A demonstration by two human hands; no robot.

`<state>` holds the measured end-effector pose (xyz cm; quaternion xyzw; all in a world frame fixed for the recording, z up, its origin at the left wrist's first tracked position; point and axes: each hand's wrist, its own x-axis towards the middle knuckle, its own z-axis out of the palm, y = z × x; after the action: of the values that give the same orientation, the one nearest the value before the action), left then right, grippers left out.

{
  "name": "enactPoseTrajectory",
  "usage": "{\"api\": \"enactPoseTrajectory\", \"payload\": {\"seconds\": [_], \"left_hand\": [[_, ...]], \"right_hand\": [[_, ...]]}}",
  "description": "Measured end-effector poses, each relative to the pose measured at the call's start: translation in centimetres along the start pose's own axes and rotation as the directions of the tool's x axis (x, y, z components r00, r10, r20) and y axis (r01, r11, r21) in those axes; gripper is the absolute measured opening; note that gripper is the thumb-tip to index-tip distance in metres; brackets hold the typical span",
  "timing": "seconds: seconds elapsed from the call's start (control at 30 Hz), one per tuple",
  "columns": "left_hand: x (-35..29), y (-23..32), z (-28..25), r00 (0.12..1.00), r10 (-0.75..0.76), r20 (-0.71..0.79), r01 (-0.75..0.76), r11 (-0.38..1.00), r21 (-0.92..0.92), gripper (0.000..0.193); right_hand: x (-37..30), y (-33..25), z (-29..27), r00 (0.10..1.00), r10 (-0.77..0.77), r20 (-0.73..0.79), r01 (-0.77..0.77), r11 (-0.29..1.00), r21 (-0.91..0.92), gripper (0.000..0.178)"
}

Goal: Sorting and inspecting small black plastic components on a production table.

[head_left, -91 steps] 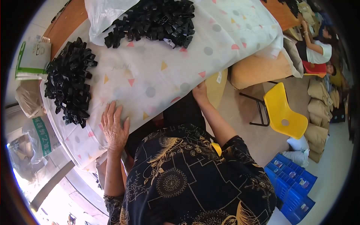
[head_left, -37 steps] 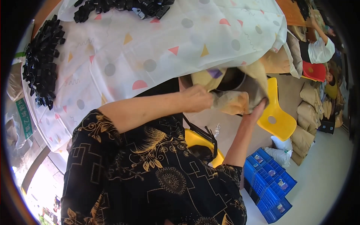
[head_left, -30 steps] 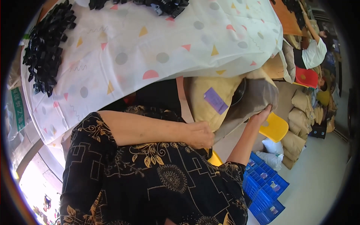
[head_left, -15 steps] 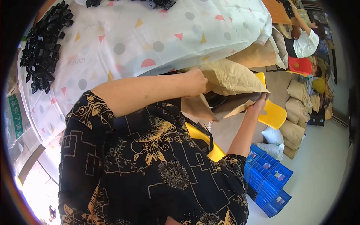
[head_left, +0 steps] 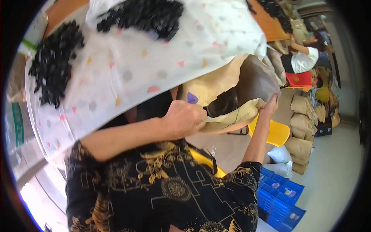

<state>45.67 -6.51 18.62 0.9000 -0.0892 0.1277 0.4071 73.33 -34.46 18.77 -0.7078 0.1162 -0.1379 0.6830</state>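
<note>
One left hand (head_left: 184,119) and one right hand (head_left: 270,105) are gripping one brown paper bag (head_left: 218,77), which is bearing one purple label (head_left: 192,98). Two heaps of black pieces (head_left: 57,63) are lying on one covered tabletop (head_left: 127,91). Two yellow chairs (head_left: 277,132) and one red chair (head_left: 298,79) are standing about; two white sacks (head_left: 279,154) are lying together. Brown sacks (head_left: 302,124) and blue crates (head_left: 280,195) are overlapping beyond counting.

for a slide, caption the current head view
Left hand and right hand hold open a brown bag beside a patterned tablecloth bearing black pieces.
</note>
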Motion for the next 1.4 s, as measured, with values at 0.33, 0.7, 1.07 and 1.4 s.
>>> {"api": "enactPoseTrajectory", "payload": {"seconds": [0.33, 0.7, 1.07, 1.4], "left_hand": [[0.6, 0.1, -1.5, 0.925, 0.380, -0.018, -0.373, 0.915, 0.156, 0.024], [1.1, 1.4, -3.9, 0.922, 0.375, -0.092, -0.346, 0.908, 0.236, 0.027], [-5.1, -3.2, -0.8, 0.941, 0.327, 0.084, -0.338, 0.910, 0.239, 0.024], [-8.7, -2.8, -2.5, 0.937, 0.326, 0.122, -0.348, 0.869, 0.352, 0.010]], "right_hand": [[-1.7, 10.4, 2.9, 0.993, -0.100, 0.067, 0.102, 0.995, -0.018, 0.035], [-3.6, 3.5, 3.8, 0.988, -0.073, 0.137, 0.031, 0.957, 0.290, 0.038], [-8.8, 9.0, 1.9, 0.968, -0.049, 0.245, 0.056, 0.998, -0.020, 0.024], [-7.4, 2.8, 2.0, 0.763, -0.309, 0.568, 0.572, 0.733, -0.369, 0.031]]}}
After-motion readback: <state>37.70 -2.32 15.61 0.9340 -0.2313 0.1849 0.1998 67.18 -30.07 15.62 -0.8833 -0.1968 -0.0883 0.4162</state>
